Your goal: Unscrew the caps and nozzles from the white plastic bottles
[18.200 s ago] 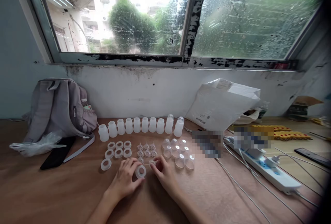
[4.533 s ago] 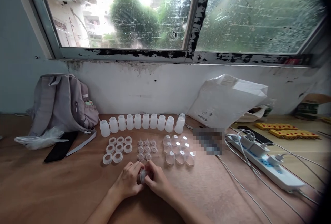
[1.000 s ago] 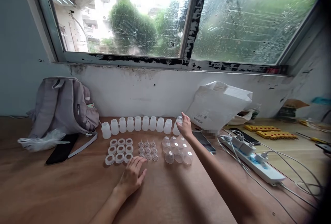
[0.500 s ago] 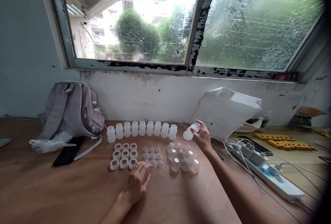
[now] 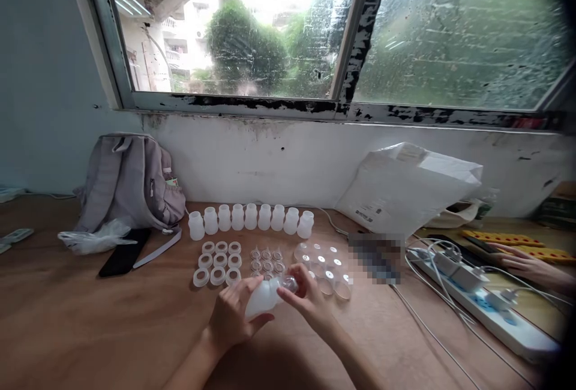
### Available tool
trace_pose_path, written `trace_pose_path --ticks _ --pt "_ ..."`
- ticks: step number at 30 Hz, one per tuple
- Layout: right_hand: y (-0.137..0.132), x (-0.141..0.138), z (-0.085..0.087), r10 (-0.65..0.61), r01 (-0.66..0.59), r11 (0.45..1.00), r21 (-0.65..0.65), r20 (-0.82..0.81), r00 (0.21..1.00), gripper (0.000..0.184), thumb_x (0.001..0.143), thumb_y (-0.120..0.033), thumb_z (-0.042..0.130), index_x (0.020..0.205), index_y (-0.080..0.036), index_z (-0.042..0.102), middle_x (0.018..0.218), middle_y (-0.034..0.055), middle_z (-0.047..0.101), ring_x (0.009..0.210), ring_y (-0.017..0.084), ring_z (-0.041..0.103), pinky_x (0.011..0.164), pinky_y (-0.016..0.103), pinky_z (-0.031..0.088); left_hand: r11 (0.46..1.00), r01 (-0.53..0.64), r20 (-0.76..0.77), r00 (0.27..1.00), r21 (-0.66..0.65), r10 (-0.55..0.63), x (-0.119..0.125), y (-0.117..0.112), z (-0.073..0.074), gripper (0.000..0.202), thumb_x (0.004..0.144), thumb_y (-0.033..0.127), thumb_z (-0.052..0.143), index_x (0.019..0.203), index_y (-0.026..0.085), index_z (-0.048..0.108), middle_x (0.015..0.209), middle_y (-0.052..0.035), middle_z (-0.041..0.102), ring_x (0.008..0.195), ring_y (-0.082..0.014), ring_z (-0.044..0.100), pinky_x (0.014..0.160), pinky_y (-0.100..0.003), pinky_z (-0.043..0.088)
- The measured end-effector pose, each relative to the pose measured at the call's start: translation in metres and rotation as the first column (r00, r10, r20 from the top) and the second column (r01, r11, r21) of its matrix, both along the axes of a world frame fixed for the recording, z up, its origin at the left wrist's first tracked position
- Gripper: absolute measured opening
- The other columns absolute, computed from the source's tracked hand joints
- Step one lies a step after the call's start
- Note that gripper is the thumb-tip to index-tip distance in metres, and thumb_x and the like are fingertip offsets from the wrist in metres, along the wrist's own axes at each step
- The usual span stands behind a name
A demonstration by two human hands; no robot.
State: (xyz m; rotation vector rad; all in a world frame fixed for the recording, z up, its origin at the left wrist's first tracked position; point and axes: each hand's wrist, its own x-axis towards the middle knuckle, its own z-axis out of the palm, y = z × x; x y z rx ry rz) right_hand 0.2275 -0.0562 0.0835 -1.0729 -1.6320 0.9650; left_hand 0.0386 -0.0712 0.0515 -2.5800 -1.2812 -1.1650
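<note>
A frosted white bottle (image 5: 263, 298) lies tilted in my left hand (image 5: 234, 312), whose fingers and thumb wrap round its body. With fingertips and thumb, my right hand (image 5: 310, 300) grips a clear domed cap (image 5: 289, 284) at the bottle's neck end. Whether the cap is seated or loose cannot be made out. Just beyond my hands are rows of white screw rings (image 5: 219, 260), clear teat-like pieces (image 5: 266, 254) and clear domed caps (image 5: 333, 262). My hands hide part of the nearest rows. Behind these, several frosted bottles (image 5: 251, 217) stand upright in a line.
A grey backpack (image 5: 128, 180) and a black flat item (image 5: 123, 255) are at the left. To the right lie a white plastic bag (image 5: 405, 189), a power strip (image 5: 490, 300) with cables, and yellow racks (image 5: 551, 254). Another person's hand (image 5: 524, 267) holds a dark flat object there.
My right hand has brought the bottle from the back right to the front middle. My left hand has left the table by the rings and grasped it. Another person's hand has appeared at right.
</note>
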Motion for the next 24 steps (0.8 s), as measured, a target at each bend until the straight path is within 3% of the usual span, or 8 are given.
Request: trace_pose_path --ticks 3,6,11,14,20,24 --pt "-0.003 -0.004 -0.015 -0.014 0.011 0.996 -0.085 -0.035 0.999 0.027 0.074 -0.046 0.049 0.078 -0.02 0.044 0.068 -0.0017 0.052 0.051 0.011 0.052 0.039 0.019 0.038 1.0 0.017 -0.022 1.0 -0.024 -0.018 0.0 0.002 -0.003 0.052 0.071 0.045 0.052 0.115 0.019 0.042 0.096 -0.0094 0.061 0.081 -0.021 0.058 0.069 -0.031 0.048" --pt "-0.003 -0.002 -0.023 -0.044 0.05 0.992 -0.116 0.056 0.997 0.028 0.079 -0.044 0.041 0.07 -0.019 0.048 0.053 -0.0043 0.048 0.039 0.008 0.046 0.035 0.018 0.032 0.999 0.037 -0.063 0.997 -0.017 -0.038 0.002 0.002 -0.005 0.05 0.072 0.045 0.051 0.114 0.018 0.045 0.095 -0.0099 0.061 0.081 -0.0219 0.059 0.07 -0.032 0.048" --pt "-0.001 0.002 -0.027 -0.201 0.192 0.979 0.065 0.203 0.958 0.04 0.08 -0.041 0.041 0.047 -0.018 0.039 0.043 -0.0042 0.035 0.04 0.008 0.037 0.039 0.02 0.024 0.983 0.118 -0.032 0.992 -0.143 -0.124 0.004 0.0 0.002 0.053 0.069 0.045 0.055 0.114 0.017 0.046 0.094 -0.0092 0.062 0.08 -0.0212 0.059 0.069 -0.031 0.049" --pt "-0.002 0.003 -0.028 -0.249 0.22 0.965 0.14 0.248 0.936 0.044 0.081 -0.039 0.038 0.043 -0.018 0.035 0.041 -0.0041 0.029 0.04 0.008 0.03 0.041 0.022 0.019 0.944 0.186 0.044 0.982 -0.273 -0.181 0.003 -0.001 0.011 0.051 0.067 0.044 0.057 0.111 0.019 0.05 0.09 -0.0073 0.062 0.078 -0.0191 0.059 0.068 -0.028 0.049" --pt "-0.002 0.003 -0.028 -0.267 0.238 0.961 0.138 0.261 0.928 0.046 0.081 -0.039 0.036 0.042 -0.017 0.033 0.041 -0.0041 0.027 0.039 0.007 0.026 0.04 0.022 0.016 0.826 0.276 0.178 0.96 -0.491 -0.215 0.005 -0.001 0.031 0.038 0.069 0.041 0.056 0.1 0.019 0.057 0.085 -0.0043 0.063 0.072 -0.0165 0.058 0.063 -0.025 0.045" --pt "-0.001 0.003 -0.027 -0.266 0.24 0.962 0.132 0.244 0.933 0.045 0.081 -0.04 0.036 0.042 -0.017 0.031 0.041 -0.0041 0.028 0.039 0.007 0.026 0.04 0.022 0.016 0.741 0.276 0.225 0.959 -0.612 -0.172 0.006 0.0 0.032 0.037 0.069 0.043 0.056 0.094 0.016 0.06 0.076 -0.0026 0.062 0.064 -0.014 0.055 0.056 -0.021 0.04"
